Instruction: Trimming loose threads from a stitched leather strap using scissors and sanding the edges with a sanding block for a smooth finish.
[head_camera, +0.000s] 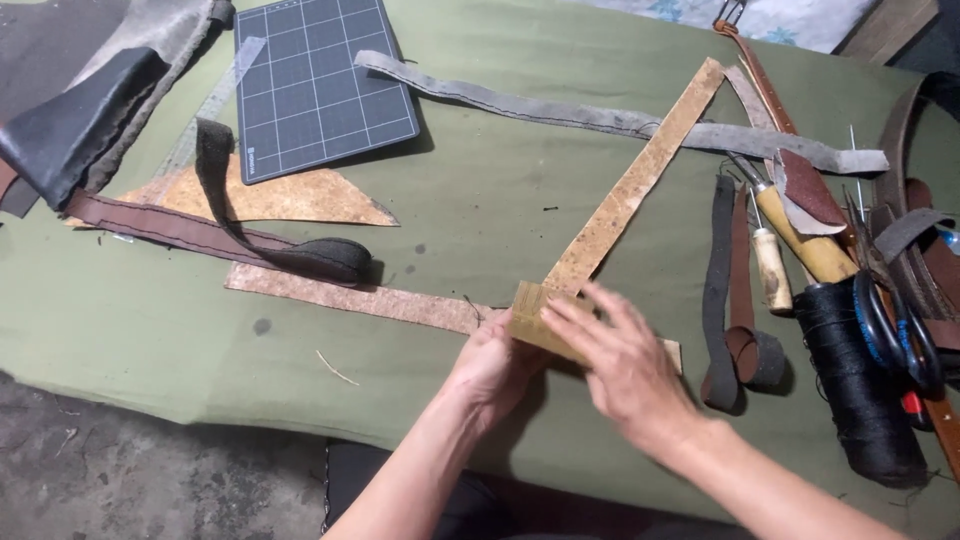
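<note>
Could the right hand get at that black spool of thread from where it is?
Probably yes. The right hand rests on the cork strip, and the thread spool lies just to its right with only bare cloth between them.

Olive-green cloth (480, 220) covers the work surface across most of the frame; grey, gritty concrete floor (130, 470) shows lower left, under flat, even light.

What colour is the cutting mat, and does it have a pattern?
The cutting mat is dark grey with a white grid, seen in the head view.
</note>
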